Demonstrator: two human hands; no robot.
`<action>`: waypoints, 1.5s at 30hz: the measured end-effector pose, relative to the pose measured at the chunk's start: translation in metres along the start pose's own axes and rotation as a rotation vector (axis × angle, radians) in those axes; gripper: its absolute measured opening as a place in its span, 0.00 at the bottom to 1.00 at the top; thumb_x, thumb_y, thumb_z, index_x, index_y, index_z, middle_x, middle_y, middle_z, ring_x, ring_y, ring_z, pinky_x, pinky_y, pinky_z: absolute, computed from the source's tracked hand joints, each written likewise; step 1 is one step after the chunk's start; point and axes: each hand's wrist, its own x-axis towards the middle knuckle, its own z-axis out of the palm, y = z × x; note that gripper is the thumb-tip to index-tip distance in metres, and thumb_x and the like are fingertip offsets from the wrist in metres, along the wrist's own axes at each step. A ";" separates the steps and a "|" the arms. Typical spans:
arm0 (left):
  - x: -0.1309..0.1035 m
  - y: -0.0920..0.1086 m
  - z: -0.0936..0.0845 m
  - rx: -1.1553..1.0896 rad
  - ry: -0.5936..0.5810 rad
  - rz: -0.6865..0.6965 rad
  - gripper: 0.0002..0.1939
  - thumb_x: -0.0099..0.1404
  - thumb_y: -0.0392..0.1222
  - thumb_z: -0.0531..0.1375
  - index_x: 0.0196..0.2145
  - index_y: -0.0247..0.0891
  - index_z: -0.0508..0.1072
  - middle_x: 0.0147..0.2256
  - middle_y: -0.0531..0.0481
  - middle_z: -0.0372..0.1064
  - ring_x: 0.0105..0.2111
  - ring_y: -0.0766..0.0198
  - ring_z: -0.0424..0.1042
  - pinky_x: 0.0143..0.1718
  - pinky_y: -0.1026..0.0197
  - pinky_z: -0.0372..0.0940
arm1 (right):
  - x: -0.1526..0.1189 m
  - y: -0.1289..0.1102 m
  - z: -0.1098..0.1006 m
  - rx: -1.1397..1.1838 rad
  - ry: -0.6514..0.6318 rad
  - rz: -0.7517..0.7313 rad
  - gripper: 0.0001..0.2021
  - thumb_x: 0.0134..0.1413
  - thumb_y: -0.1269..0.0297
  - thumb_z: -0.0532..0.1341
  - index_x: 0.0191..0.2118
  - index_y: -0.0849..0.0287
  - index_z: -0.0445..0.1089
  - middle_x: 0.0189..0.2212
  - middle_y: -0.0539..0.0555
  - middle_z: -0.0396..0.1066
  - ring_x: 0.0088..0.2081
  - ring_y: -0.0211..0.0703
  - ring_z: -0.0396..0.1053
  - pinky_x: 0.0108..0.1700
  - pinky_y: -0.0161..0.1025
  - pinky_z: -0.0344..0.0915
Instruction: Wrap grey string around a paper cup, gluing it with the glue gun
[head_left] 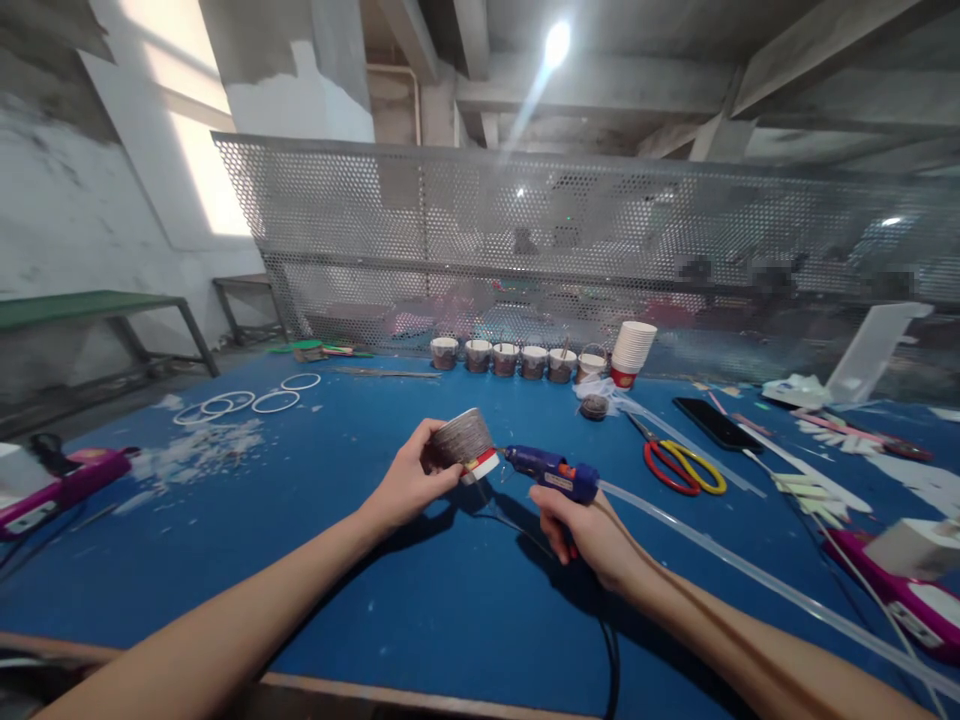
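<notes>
My left hand (421, 466) grips a paper cup (465, 442) tilted on its side. Grey-brown cord covers most of the cup's wall, and a red and white band shows bare at the end toward the right. My right hand (581, 520) is wrapped round a blue hot glue gun (551, 470), its nozzle at the edge of the cord beside the bare band. A long clear glue stick (720, 540) runs out of the gun's rear toward the lower right. The gun's dark cable hangs below my right hand.
Several cord-wrapped cups (505, 360) line the back, beside a stack of paper cups (634, 350). Scissors (684, 468), a phone (718, 424) and a ball of cord (594, 406) lie to the right. White rings (275, 401) lie left. Power strips (67, 488) sit at both sides.
</notes>
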 end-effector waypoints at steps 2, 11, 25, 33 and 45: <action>0.000 0.002 0.001 -0.018 0.018 -0.008 0.17 0.48 0.43 0.59 0.37 0.39 0.62 0.30 0.55 0.63 0.28 0.66 0.64 0.31 0.62 0.61 | 0.001 0.000 -0.001 0.018 0.013 0.012 0.24 0.50 0.49 0.55 0.11 0.56 0.54 0.07 0.45 0.52 0.12 0.31 0.51 0.19 0.33 0.48; -0.004 0.009 0.015 0.001 0.026 -0.048 0.17 0.53 0.45 0.59 0.39 0.38 0.62 0.30 0.54 0.66 0.27 0.66 0.65 0.28 0.64 0.59 | 0.006 -0.003 0.005 -0.033 0.269 -0.149 0.14 0.46 0.53 0.62 0.22 0.59 0.67 0.20 0.51 0.68 0.24 0.39 0.65 0.28 0.36 0.62; -0.012 0.001 0.030 0.345 0.139 0.256 0.09 0.57 0.38 0.58 0.37 0.38 0.65 0.32 0.54 0.58 0.25 0.70 0.59 0.26 0.65 0.58 | 0.014 0.004 0.025 0.125 0.231 -0.098 0.12 0.37 0.58 0.66 0.26 0.59 0.66 0.18 0.47 0.65 0.21 0.37 0.62 0.25 0.35 0.61; -0.015 0.006 0.033 0.361 0.105 0.133 0.10 0.57 0.44 0.57 0.36 0.37 0.65 0.29 0.55 0.59 0.23 0.69 0.57 0.25 0.64 0.55 | 0.016 0.015 0.023 0.061 0.276 -0.349 0.12 0.45 0.59 0.65 0.32 0.58 0.64 0.23 0.47 0.67 0.22 0.36 0.63 0.26 0.34 0.62; -0.015 0.010 0.033 0.296 -0.019 -0.018 0.14 0.54 0.43 0.59 0.39 0.38 0.68 0.30 0.53 0.67 0.28 0.64 0.65 0.30 0.63 0.60 | 0.027 0.031 0.022 -0.296 0.368 -0.610 0.05 0.51 0.65 0.61 0.30 0.57 0.63 0.24 0.49 0.69 0.24 0.38 0.66 0.29 0.34 0.64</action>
